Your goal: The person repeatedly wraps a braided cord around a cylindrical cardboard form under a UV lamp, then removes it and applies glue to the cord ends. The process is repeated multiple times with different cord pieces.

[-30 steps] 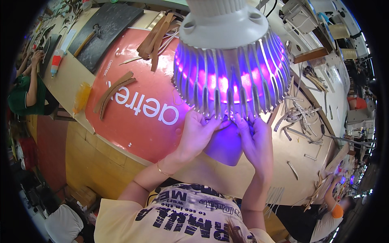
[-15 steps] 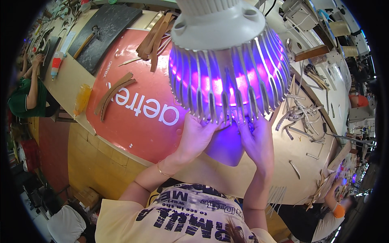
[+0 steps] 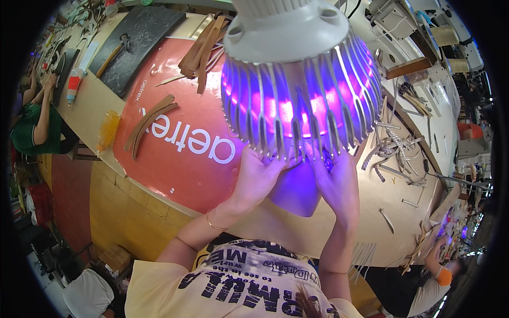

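A large red round mat is being spread over the wooden workbench, and curved brown leather strips are being kept on it. A dark grey board is being kept near an orange plastic bottle.

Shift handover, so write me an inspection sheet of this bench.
Surface: wooden bench with red mat.
Job's things: work hidden beneath the finned lamp, lit purple.
Clutter: brown strips, orange bottle, dark board, braided trims.
Hands: left hand and right hand together under the lamp; grip unclear.
Cables: nothing seen.
Surroundings: a person in green and a person in orange at work.
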The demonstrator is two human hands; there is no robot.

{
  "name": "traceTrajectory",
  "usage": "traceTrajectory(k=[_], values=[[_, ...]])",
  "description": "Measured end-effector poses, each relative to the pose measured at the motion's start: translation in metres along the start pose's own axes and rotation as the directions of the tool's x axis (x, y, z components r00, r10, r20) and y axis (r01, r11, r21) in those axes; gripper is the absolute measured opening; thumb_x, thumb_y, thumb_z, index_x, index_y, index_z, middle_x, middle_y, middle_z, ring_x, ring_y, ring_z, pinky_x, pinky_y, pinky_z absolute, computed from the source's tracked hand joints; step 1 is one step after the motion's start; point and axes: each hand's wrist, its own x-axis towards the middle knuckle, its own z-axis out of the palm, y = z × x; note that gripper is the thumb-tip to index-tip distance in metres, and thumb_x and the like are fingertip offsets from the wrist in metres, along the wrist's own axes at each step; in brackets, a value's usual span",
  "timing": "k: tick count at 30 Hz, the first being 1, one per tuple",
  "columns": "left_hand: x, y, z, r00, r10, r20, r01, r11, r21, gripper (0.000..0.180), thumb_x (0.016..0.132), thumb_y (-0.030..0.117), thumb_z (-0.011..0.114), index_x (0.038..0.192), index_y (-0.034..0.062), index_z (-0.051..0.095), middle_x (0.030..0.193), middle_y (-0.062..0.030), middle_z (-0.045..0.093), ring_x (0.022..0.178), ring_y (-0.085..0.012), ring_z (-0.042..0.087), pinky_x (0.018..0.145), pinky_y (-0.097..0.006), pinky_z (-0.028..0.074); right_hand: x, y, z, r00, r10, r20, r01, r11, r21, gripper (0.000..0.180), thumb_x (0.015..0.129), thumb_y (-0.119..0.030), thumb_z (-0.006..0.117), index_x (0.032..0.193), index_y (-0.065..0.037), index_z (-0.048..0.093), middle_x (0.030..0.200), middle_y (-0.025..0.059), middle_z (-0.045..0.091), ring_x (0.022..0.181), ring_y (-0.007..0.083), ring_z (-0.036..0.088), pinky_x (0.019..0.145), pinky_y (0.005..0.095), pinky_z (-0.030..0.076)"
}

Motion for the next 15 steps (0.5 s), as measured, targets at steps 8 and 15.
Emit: traceTrajectory(k=[8, 15], values=[[0.001, -0.001, -0.003, 1.0, 0.008, -0.029, -0.009, 1.0, -0.027, 0.041, 0.096, -0.001, 0.051, 0.135, -0.0038, 0.039, 0.114, -0.0181, 0.063, 0.104, -0.0229, 0.066, 0.09, -0.037, 0.058, 0.002, 0.0, 0.002, 0.998, -0.05, -0.03, 0.049, 0.998, -0.05, 0.022, 0.093, -0.019, 0.063, 0.088, 0.001, 0.066, 0.066, 0.0146, 0.064, 0.055, 0.024, 0.061, 0.055, 0.0341, 0.045], [0.01, -0.009, -0.015, 0.994, 0.099, -0.049, -0.088, 0.977, 0.195, 0.041, 0.094, -0.001, 0.056, 0.132, -0.0033, 0.041, 0.105, -0.0159, 0.066, 0.098, -0.0217, 0.067, 0.085, -0.034, 0.06, 0.001, -0.006, 0.003, 0.999, -0.028, -0.044, 0.023, 0.993, -0.113, 0.024, 0.092, -0.022, 0.064, 0.084, 0.001, 0.067, 0.067, 0.014, 0.066, 0.056, 0.0239, 0.063, 0.055, 0.0342, 0.046]])
